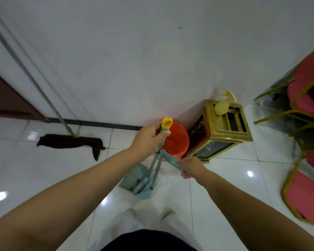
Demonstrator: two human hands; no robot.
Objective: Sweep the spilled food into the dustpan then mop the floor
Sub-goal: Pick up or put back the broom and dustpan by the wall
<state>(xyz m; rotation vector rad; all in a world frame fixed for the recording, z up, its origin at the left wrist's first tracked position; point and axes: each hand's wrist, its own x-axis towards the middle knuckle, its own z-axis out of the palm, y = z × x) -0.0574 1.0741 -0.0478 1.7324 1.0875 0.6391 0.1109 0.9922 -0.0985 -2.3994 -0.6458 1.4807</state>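
Observation:
My left hand (149, 137) grips the top of a teal handle with a yellow cap (167, 122), which runs down to the teal dustpan (134, 179) standing on the white tiled floor in front of my feet. My right hand (191, 166) holds a second teal handle (169, 157), the broom's; its dark bristles (143, 187) rest in the dustpan. A mop (69, 143) with a dark cloth head and a grey pole leans against the wall to the left. No spilled food shows on the floor.
A red bucket (178, 140) stands by the wall just beyond my hands. Right of it is a gold-framed stand (223, 129) with a yellow object on top. Red chairs with gold frames (304, 113) crowd the right side. A dark door (9, 100) is at far left.

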